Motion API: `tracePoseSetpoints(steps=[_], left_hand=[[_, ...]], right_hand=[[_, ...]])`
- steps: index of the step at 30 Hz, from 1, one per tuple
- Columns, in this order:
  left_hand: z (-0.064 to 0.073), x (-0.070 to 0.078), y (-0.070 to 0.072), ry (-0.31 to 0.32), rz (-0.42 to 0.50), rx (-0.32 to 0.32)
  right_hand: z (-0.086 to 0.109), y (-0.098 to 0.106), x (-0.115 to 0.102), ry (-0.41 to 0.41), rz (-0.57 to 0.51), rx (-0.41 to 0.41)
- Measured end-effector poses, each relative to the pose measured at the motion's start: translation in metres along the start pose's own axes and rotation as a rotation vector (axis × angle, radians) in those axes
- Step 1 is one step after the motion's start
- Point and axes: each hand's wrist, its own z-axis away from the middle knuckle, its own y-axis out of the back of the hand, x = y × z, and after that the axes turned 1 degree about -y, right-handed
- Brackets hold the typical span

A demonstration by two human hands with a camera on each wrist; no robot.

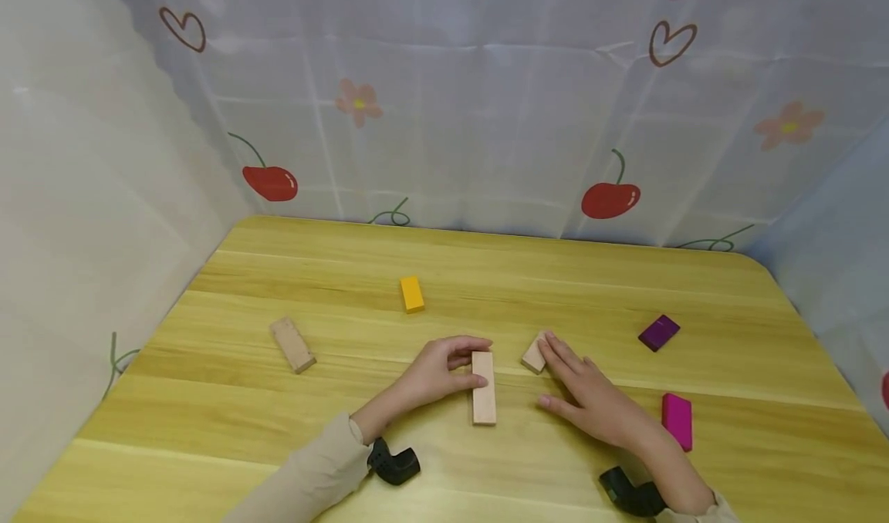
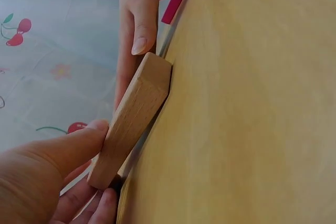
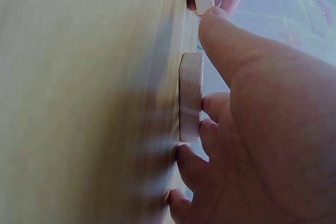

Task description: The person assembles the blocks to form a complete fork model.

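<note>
My left hand (image 1: 434,370) pinches a plain wooden block (image 1: 484,401) near its far end, thumb on the top face and fingers beyond. In the left wrist view the same wooden block (image 2: 131,121) tilts a little, its near end slightly off the tabletop. Off to the right, my right hand (image 1: 593,403) lies with fingers extended, fingertips on a second plain wooden block (image 1: 532,359) and thumb apart from it. The right wrist view has this second wooden block (image 3: 191,98) flat on the table beside two fingertips.
A yellow block (image 1: 412,295) lies farther back, and another plain block (image 1: 293,345) to the left. On the right are a purple block (image 1: 659,332) and a magenta block (image 1: 677,421). A printed curtain (image 1: 444,122) stands behind the wooden table (image 1: 208,399).
</note>
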Motion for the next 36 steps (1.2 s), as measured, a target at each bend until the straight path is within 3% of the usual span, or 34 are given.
tracePoseSetpoints(steps=[7,23,28,36], left_hand=[[-0.001,0.001,-0.003,-0.055,-0.053,-0.020],[0.003,0.002,0.003,-0.062,-0.035,-0.016],[0.006,0.008,0.020,-0.098,-0.084,0.066],[0.029,0.027,0.073,-0.089,-0.179,0.280]], right_hand=[[0.001,0.001,-0.001,0.013,0.002,0.012],[0.000,0.002,-0.009,0.025,0.043,0.044],[-0.001,0.000,-0.026,0.080,0.043,0.101],[-0.002,-0.014,-0.054,0.145,-0.033,0.097]])
